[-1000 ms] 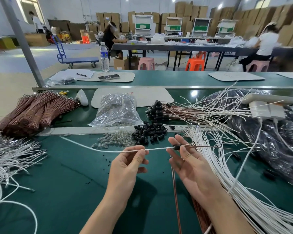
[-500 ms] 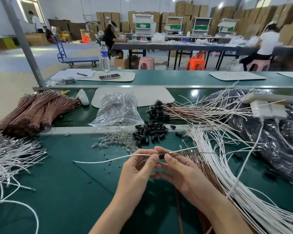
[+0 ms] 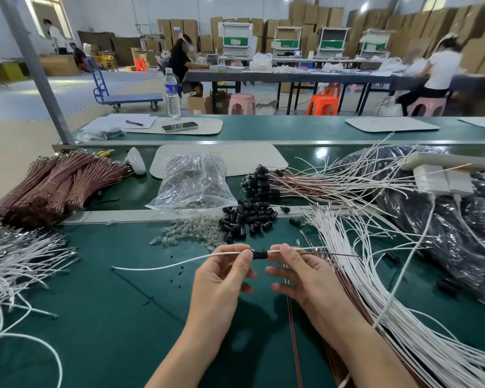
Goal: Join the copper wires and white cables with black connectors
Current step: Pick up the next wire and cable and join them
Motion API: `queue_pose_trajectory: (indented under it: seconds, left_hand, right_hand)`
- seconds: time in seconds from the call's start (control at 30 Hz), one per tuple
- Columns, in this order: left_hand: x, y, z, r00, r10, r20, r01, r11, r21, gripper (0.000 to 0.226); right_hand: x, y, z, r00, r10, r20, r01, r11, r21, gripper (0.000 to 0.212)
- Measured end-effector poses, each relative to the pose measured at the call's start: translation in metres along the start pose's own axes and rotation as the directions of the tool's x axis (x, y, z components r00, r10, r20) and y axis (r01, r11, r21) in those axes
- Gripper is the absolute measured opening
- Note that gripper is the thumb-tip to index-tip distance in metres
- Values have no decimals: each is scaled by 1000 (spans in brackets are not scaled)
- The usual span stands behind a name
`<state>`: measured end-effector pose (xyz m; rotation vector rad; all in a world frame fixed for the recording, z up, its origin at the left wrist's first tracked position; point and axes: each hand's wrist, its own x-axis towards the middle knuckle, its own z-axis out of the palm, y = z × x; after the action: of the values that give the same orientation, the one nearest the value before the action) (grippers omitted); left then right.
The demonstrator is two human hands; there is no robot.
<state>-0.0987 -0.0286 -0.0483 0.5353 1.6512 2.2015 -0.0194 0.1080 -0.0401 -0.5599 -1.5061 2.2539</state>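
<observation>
One green tabletop [image 3: 95, 317] carried all the stock. Largest item on it was a fan of white cables [image 3: 403, 317], spread from mid-table to the near right corner. Tied copper wire bundles [image 3: 56, 186] lay far left, with a loose white cable heap [image 3: 11, 261] nearer on the same side. A clear plastic bag [image 3: 192, 183] sat centre far. Right of it lay a sheaf of copper wires with black ends [image 3: 305, 186].

Just near of the bag was a pile of loose black connectors [image 3: 248, 219], with small clear bulbs [image 3: 188, 236] at its left edge.

Both hands were held above the tabletop, near centre. The left hand [image 3: 221, 278] pinched a held white cable [image 3: 165, 266] between thumb and forefinger, and the cable trailed off to the left. The right hand [image 3: 308, 275] pinched a short white stub together with a thin copper wire [image 3: 339, 254] that ran right. One black connector [image 3: 259, 253] sat level between the two pinches, close against the fingertips on each side.
</observation>
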Motion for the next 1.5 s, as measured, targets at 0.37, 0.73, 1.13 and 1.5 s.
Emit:
queue_pose_trajectory:
  seconds: [0.37,0.73,1.13,1.5]
  left_hand:
    - [0,1,-1,1000,-16,14,16,1000,10,15]
    - [1,4,0,999,-32,1,32,999,16,20]
    - [15,9,-15,987,-48,-155,30,992,-119,26]
    - [20,20,-27,965,-136,-226,66,954,-292,19]
  right_hand:
    - [-4,-5,2,1000,0,-11,1,1000,22,25]
    - [-5,-5,5,997,-69,-41,68,997,-28,35]
    - [-5,-25,-21,962,-151,-229,195,963,185,17]
    - [-8,-46,-56,764,-286,-578,447,881,155,16]
